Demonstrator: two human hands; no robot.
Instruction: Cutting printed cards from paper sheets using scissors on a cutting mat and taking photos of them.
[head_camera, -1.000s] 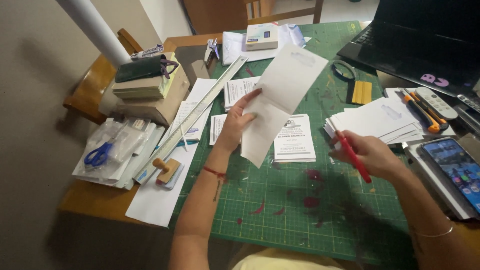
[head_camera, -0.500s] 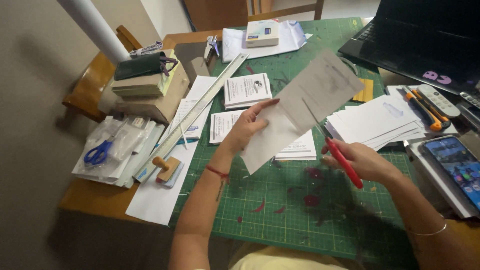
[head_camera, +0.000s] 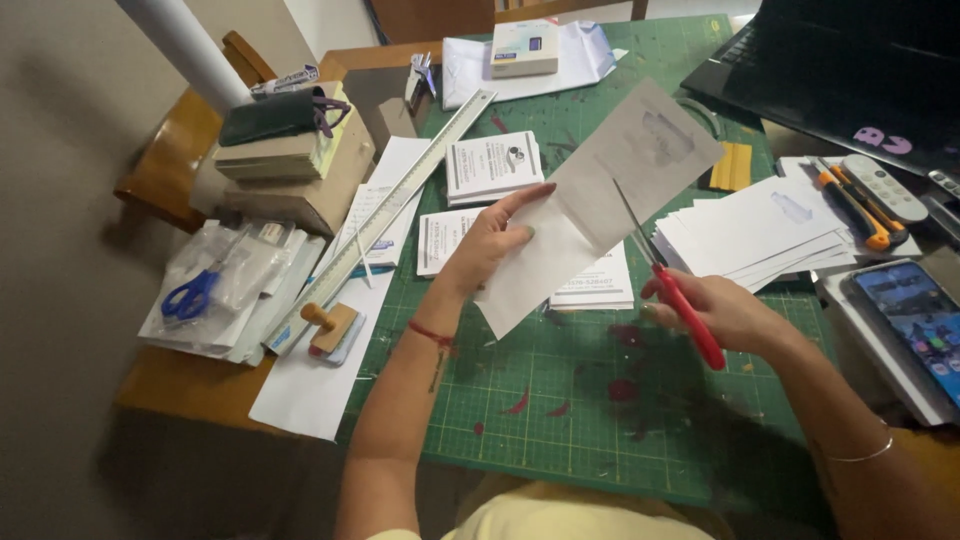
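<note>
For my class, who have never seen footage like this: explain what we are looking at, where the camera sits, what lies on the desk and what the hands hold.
There is no machine here: a person works with bare hands, filmed by a camera on their head looking down. The left hand holds up a white paper sheet. The right hand holds red-handled scissors, blades at the sheet. Beneath lies a green cutting mat. Around it: a long metal ruler, stacks of printed cards, a pile of white sheets, blue scissors in a plastic bag, a laptop and a phone.
</note>
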